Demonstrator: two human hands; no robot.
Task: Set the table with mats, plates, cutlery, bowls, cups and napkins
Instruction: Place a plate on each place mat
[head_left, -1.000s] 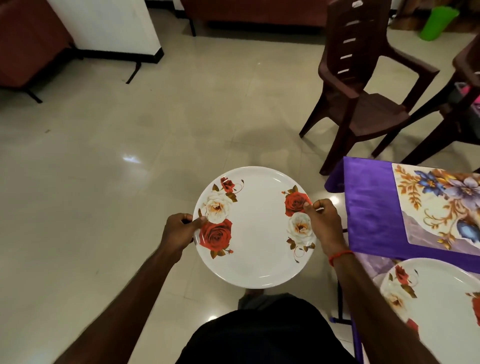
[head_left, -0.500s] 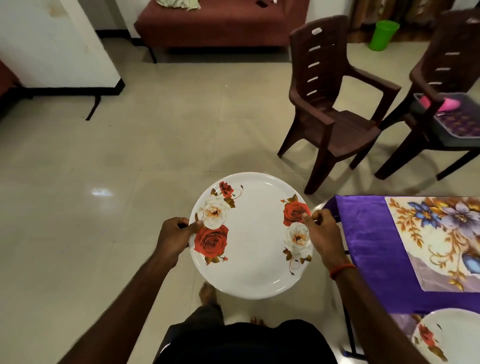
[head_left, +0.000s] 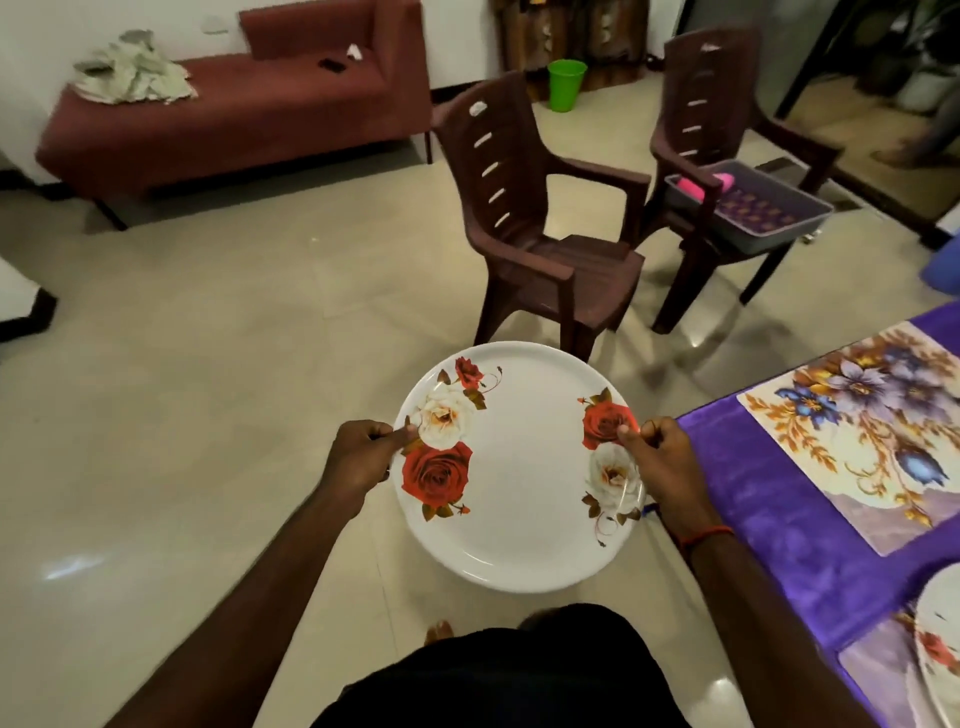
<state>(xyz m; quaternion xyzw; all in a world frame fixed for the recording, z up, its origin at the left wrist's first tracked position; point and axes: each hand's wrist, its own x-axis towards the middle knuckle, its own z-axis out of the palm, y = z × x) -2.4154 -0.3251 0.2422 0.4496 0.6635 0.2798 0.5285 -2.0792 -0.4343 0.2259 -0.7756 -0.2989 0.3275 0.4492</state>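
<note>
So, quick status. I've got a rose-print plate (head_left: 519, 483) held level between both hands: left hand (head_left: 358, 457) pinches the left rim with the thumb on top, and right hand (head_left: 665, 467) does the same on the right rim. The plate hangs over the floor, just short of the desk (head_left: 769, 509), not above it yet.

Progress-wise I'd call it early. Right of my right hand the desk has its purple cloth on and a floral mat (head_left: 872, 431) lying bare. Nearer to me than that hand, a second mat (head_left: 872, 670) already carries another plate (head_left: 940, 654), cut off by the frame. I can't spot any cutlery, bowls, cups or napkins, though most of the desk is out of view.

The desk's edge runs just beside my right wrist, so I reckon the plate has to clear that edge before it slides right onto the bare mat. A brown chair (head_left: 540, 234) stands beyond both hands, well apart from them. There's plenty of open floor left of my left hand.
</note>
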